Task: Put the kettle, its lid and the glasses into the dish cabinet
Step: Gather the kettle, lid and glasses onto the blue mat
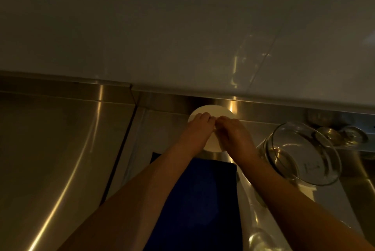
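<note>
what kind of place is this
Probably a kitchen, perhaps a commercial one: a brushed stainless steel counter runs along a pale tiled wall, with a large glass kettle and small glasses set out on it.

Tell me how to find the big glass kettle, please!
Start at the steel counter under the pale wall. Right of the dark blue cloth and the right hand stands the glass kettle. It is much the biggest clear thing there, with a wide round mouth; the glasses behind it are small.
</note>
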